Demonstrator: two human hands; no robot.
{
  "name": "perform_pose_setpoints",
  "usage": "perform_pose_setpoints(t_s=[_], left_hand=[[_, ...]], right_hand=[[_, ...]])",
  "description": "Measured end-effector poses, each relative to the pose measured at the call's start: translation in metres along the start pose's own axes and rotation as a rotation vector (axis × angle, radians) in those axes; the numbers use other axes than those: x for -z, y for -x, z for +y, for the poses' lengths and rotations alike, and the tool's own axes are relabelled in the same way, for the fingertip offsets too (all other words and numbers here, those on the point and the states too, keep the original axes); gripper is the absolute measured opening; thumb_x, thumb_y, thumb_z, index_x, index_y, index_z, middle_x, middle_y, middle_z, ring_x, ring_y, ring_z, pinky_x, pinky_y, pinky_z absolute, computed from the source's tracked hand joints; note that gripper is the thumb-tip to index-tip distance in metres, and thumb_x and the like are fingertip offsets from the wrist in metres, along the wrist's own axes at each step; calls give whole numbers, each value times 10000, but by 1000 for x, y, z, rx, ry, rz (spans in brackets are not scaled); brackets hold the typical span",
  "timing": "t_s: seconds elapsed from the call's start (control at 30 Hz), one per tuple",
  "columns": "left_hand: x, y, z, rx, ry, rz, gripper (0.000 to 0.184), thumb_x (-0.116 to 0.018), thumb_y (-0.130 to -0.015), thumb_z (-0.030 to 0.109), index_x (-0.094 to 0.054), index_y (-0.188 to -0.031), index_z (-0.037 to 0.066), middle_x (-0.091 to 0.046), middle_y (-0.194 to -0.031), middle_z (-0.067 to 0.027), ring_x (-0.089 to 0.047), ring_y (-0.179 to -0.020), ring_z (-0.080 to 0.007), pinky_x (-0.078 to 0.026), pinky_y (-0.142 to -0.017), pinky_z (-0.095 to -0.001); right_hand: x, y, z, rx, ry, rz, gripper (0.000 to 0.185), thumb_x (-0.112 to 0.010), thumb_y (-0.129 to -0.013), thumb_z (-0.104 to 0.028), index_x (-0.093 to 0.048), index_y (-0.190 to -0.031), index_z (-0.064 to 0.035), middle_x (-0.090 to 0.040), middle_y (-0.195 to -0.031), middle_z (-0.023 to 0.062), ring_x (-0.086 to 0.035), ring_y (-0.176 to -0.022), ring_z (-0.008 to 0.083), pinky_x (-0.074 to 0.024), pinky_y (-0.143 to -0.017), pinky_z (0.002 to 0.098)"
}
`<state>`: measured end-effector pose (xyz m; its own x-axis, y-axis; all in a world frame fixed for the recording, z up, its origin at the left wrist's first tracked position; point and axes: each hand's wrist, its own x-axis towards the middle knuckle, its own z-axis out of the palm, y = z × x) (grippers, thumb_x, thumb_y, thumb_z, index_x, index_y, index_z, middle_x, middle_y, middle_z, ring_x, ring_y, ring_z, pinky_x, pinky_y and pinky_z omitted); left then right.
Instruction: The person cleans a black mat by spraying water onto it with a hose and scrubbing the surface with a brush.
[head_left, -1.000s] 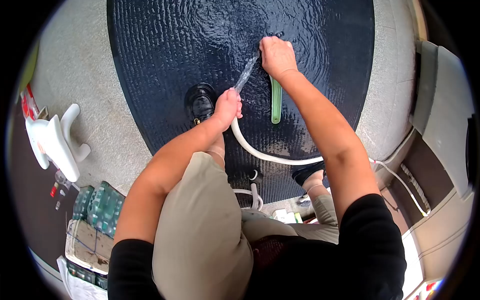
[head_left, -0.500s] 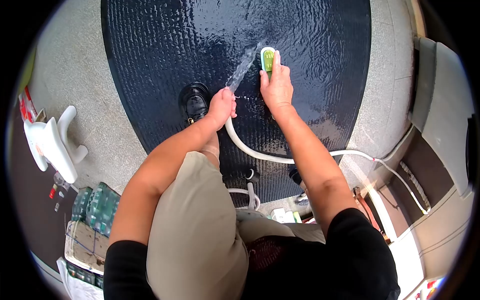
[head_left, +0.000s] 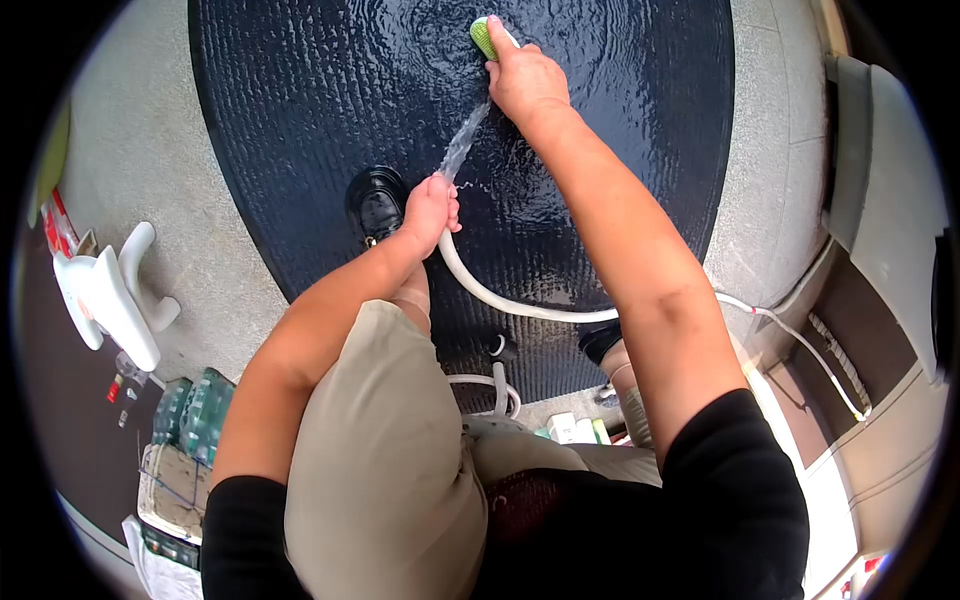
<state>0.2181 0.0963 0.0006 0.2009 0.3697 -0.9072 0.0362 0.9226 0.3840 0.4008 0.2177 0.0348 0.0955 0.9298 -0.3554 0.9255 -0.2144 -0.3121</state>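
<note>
Water streams forward from a white hose (head_left: 480,290), whose end is wrapped in my left hand (head_left: 430,212). Ahead and to the right, my right hand (head_left: 528,80) grips a green and white scrub brush (head_left: 484,38), with the index finger stretched along its back. The brush is at the surface of a wet, black ribbed mat (head_left: 620,140); whether its bristles touch the mat cannot be seen. The water jet (head_left: 462,142) lands just below the right hand, and ripples spread around the brush.
A black shoe (head_left: 378,205) stands on the mat beside my left hand. To the left is a white plastic chair (head_left: 110,295), with wrapped green bottles (head_left: 207,412) below it. The hose runs right toward a grey panel (head_left: 890,190). Speckled floor (head_left: 235,250) borders the mat.
My right hand has moved the brush forward and to the left across the mat. The left hand has shifted slightly left with the hose, which is still running.
</note>
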Motion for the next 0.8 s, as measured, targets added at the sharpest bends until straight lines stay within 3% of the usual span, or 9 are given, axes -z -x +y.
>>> perform_pose_setpoints(t_s=[0.1, 0.17, 0.23, 0.37, 0.4, 0.43, 0.5, 0.57, 0.8], left_hand=[[0, 1, 2, 11, -1, -3, 328, -325, -980, 347, -467, -844, 84, -445, -587, -28, -433, -464, -149, -459, -505, -339], [-1, 3, 1, 8, -3, -1, 325, -328, -975, 342, -470, -833, 85, -445, -588, -29, -435, -467, -151, -458, -503, -339], [-2, 4, -1, 13, 0, 8, 316, -341, -961, 344, -470, -829, 87, -447, -588, -31, -437, -469, -154, -456, -511, -341], [-1, 5, 6, 65, 60, -20, 288, -384, -912, 355, -468, -825, 94, -455, -590, -37, -444, -480, -163, -449, -538, -345], [1, 3, 4, 67, 66, -17, 288, -384, -912, 355, -468, -825, 94, -455, -590, -37, -444, -480, -163, -449, -538, -345], [2, -1, 2, 65, 64, -38, 286, -388, -902, 362, -468, -824, 98, -457, -590, -38, -447, -484, -165, -446, -545, -345], [4, -1, 0, 61, 60, -58, 286, -393, -893, 369, -468, -824, 101, -459, -590, -39, -450, -488, -166, -443, -551, -344], [3, 0, 2, 65, 54, -62, 269, -385, -895, 351, -467, -821, 106, -461, -596, -37, -452, -493, -164, -443, -548, -340], [4, -1, 1, 42, 51, -64, 237, -364, -897, 289, -466, -828, 87, -469, -618, -42, -450, -493, -160, -450, -542, -334]], right_hand=[[-10, 27, 7, 17, -27, -27, 590, -562, -893, -227, -337, -1437, -260, -610, -940, 224, -644, -821, 381, -520, -745, 455], [-12, 76, 19, 108, 36, -182, 626, -575, -885, -222, -311, -1448, -285, -590, -842, 219, -627, -716, 387, -517, -677, 469], [-7, 121, 30, 115, 78, -324, 637, -579, -882, -213, -307, -1451, -298, -582, -825, 209, -627, -707, 377, -521, -677, 463], [5, 144, 51, 10, 138, -486, 599, -570, -893, -319, -341, -1445, -268, -621, -961, 175, -633, -873, 366, -510, -782, 432], [3, 140, 57, 153, 269, -274, 542, -574, -884, -388, -457, -1386, -221, -624, -1044, 147, -605, -997, 332, -489, -845, 404], [11, 126, 53, 198, 217, -116, 393, -604, -867, -350, -611, -1216, -169, -615, -1054, 127, -585, -1032, 297, -480, -856, 382], [16, 84, 39, 104, 6, 8, 227, -621, -852, -277, -669, -1013, -124, -624, -1000, 106, -602, -975, 291, -489, -823, 392], [8, 45, 24, 102, -117, 69, 139, -623, -841, -212, -647, -908, -92, -631, -926, 97, -615, -901, 305, -500, -789, 402], [-23, 11, 14, 250, 6, -34, 114, -596, -841, -186, -640, -887, -92, -643, -909, 120, -629, -892, 313, -513, -774, 417]])
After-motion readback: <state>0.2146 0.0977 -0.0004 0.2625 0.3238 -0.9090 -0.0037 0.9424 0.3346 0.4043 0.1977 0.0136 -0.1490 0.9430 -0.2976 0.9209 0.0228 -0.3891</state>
